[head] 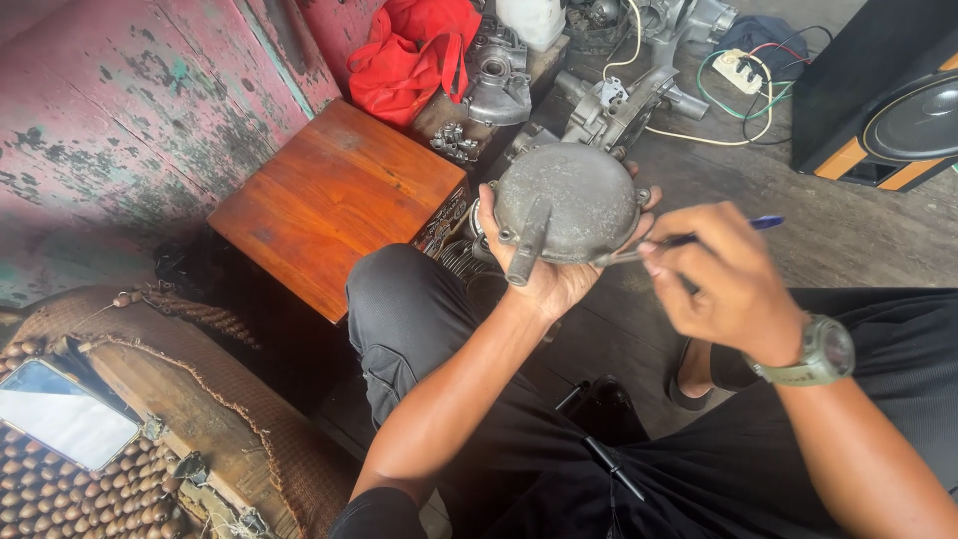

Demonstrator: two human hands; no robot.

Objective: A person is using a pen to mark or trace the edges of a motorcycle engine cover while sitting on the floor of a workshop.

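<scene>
My left hand is cupped under a round grey metal engine cover, fingers wrapped around its rim, holding it face-up above my left knee. A short tubular stub on the cover points down toward my wrist. My right hand is closed on a thin tool with a blue handle; its tip meets the cover's right edge, though the exact contact point is blurred. A green wristwatch sits on my right wrist.

Just beyond the cover stands a low wooden stool. Behind it lie grey engine casings, a red bag and a white power strip with cables. A black speaker stands at the upper right. A phone rests on a beaded mat at the lower left.
</scene>
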